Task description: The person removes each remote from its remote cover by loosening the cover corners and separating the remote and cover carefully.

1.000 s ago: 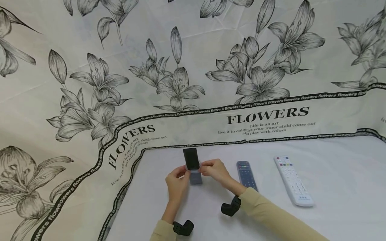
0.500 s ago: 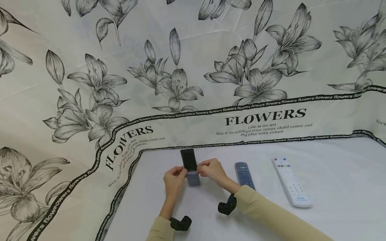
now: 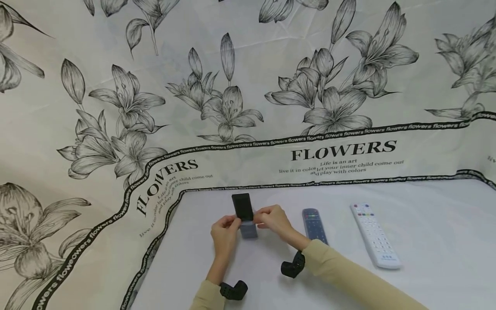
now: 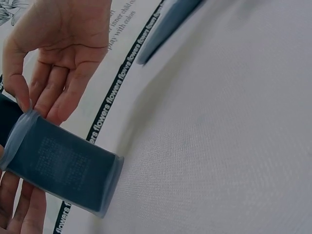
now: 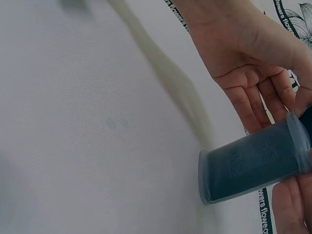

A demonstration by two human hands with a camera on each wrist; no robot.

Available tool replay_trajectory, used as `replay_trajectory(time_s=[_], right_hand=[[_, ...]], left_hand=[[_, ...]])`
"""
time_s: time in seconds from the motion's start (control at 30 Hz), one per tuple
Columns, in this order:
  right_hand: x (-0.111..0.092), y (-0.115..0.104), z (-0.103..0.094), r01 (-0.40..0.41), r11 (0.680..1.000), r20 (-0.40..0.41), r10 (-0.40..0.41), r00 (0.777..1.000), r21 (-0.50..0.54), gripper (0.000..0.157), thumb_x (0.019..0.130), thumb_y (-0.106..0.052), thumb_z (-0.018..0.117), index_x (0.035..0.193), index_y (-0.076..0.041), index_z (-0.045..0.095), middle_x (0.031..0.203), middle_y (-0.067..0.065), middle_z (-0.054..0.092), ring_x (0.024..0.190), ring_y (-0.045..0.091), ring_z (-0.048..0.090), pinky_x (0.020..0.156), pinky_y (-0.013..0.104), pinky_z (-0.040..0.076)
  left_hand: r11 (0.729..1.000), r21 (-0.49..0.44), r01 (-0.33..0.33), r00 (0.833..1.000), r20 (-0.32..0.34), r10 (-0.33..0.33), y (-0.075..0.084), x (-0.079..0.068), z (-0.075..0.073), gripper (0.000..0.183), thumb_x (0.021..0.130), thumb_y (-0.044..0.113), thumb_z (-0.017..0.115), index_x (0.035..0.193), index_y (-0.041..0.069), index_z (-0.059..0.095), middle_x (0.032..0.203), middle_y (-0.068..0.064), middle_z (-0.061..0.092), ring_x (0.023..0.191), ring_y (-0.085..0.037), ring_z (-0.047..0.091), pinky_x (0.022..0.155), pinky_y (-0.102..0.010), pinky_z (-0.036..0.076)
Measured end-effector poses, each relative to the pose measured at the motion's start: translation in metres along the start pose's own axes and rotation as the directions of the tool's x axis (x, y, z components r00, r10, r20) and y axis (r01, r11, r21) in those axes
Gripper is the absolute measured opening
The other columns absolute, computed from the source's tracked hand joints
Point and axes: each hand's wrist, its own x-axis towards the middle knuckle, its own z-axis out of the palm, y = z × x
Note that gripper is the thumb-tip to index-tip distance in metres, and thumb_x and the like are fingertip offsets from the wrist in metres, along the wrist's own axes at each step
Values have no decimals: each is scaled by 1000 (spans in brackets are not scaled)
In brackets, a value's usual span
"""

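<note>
A flat black device (image 3: 242, 206), possibly a remote control, stands up out of a translucent sleeve (image 3: 249, 230). Its lower part sits inside the sleeve, and faint printed text shows through the sleeve wall (image 4: 63, 163) in the left wrist view. My left hand (image 3: 224, 239) pinches the sleeve's rim on one side, thumb against it. On the opposite side my right hand (image 3: 277, 221) pinches the same rim; its other fingers curl loosely in the right wrist view. The sleeve's lower end (image 5: 204, 178) points away from both hands. Each fingertip's exact contact is partly hidden.
Right of the hands lies a dark remote control (image 3: 314, 226), partly hidden by the right forearm. Farther right is a white remote control (image 3: 376, 237). Both lie on the white tablecloth (image 3: 434, 241). A flower-printed curtain (image 3: 271, 107) hangs behind the table.
The black device's top edge sits slightly lower, closer to the sleeve's bottom. Both hands keep their pinch on the rim. The head view has shifted a little; the other remote controls stay put.
</note>
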Motion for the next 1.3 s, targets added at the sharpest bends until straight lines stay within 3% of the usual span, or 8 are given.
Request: replay_trajectory(time_s=[0.47,1.1,1.3], right_hand=[[1,0,2,13,999,-13,-13,1000,-41,20,79,-8,63,91,4,74,92,16,74,79,21,72,71,33,60],[3,6,2,1,1000,-24,-2,1000,-13,18,77,-6,62,87,4,74,88,14,73,74,15,70,70,31,59],[2,9,4,6,1000,-31,-6,999,-17,18,78,-6,62,87,5,74,90,14,73,75,15,69,71,32,60]], left_hand=[[999,-10,34,999,-6,-34,-1,-3,1,10,71,-2,67,79,-7,71,69,-9,69,59,-1,56,58,-14,47],[999,-28,45,999,-2,-45,-6,-4,3,11,71,-3,66,81,-7,71,69,-5,67,58,-2,56,58,-14,46],[998,-32,46,999,13,-45,13,-11,-1,11,73,-6,63,81,-12,68,72,-14,68,59,-2,55,58,-13,46]])
